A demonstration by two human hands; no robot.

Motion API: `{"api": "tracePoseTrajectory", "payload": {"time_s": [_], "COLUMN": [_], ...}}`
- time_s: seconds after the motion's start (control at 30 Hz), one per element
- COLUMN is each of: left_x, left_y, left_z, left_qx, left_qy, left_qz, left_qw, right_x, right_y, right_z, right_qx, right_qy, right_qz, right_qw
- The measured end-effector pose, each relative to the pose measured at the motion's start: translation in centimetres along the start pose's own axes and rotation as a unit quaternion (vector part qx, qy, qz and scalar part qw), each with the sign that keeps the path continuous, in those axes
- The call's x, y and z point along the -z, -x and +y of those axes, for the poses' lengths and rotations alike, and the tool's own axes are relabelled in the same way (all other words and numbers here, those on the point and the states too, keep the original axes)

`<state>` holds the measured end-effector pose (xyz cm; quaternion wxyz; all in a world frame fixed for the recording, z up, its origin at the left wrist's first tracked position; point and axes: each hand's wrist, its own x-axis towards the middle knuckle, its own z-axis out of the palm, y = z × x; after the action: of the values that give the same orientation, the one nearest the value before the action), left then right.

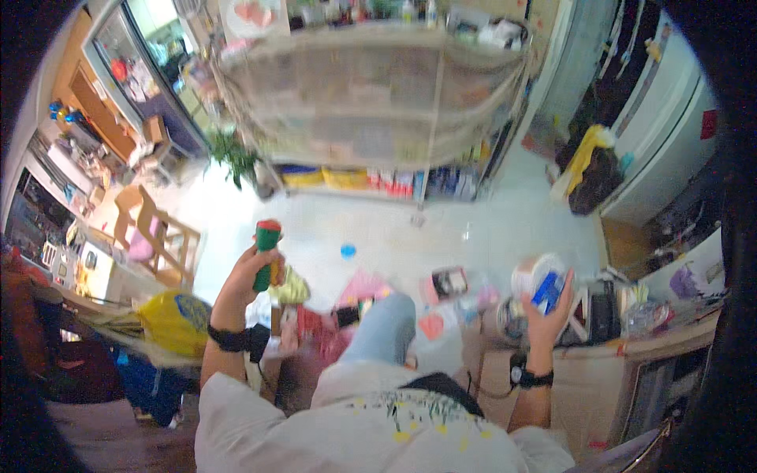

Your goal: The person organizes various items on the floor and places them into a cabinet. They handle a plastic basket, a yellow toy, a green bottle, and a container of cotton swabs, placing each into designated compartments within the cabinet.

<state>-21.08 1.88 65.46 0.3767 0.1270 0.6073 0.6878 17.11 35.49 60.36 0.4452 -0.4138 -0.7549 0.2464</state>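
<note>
My left hand (251, 269) is raised over the floor and wraps around a green cylindrical object (268, 238) with a red top and a yellow part at its side. On the right, my right hand (547, 322) holds a small blue object (549, 291) in its fingers. Just behind that lies a white rounded item (528, 277); blur hides whether my hand touches it. Both wrists wear black straps. A blue disc (348, 251) rests on the pale floor in front of me.
A covered shelf (366, 106) stands ahead, with a potted plant (233, 156) at its left. Left are a wooden chair (157, 230) and a yellow balloon (171, 322). Red cloth (319, 331) and a dark-framed item (449, 282) lie near my knee. A cluttered cabinet top (656, 343) runs along the right.
</note>
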Motion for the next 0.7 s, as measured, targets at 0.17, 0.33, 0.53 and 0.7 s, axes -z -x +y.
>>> {"api": "tracePoseTrajectory", "payload": {"time_s": [0.17, 0.33, 0.53, 0.7], "left_x": [1.8, 2.4, -0.3, -4.6], "left_y": [-4.1, -11.1, -27.4, -46.1], "left_z": [7.3, 13.1, 19.9, 23.6], "left_qx": [-0.063, -0.168, -0.170, -0.303], "left_qy": [-0.205, -0.286, -0.375, -0.507], "left_qz": [0.131, 0.209, 0.221, 0.205], "left_qw": [0.968, 0.920, 0.884, 0.781], "right_x": [0.3, -0.5, -3.7, -9.1], "right_y": [-2.3, -4.3, -8.9, -14.9], "right_z": [1.1, 1.9, 4.0, 3.9], "right_qx": [-0.011, -0.023, -0.031, -0.067], "right_qy": [0.001, 0.026, 0.092, 0.139], "right_qz": [0.026, 0.061, 0.116, 0.144], "right_qw": [1.000, 0.998, 0.989, 0.978]}}
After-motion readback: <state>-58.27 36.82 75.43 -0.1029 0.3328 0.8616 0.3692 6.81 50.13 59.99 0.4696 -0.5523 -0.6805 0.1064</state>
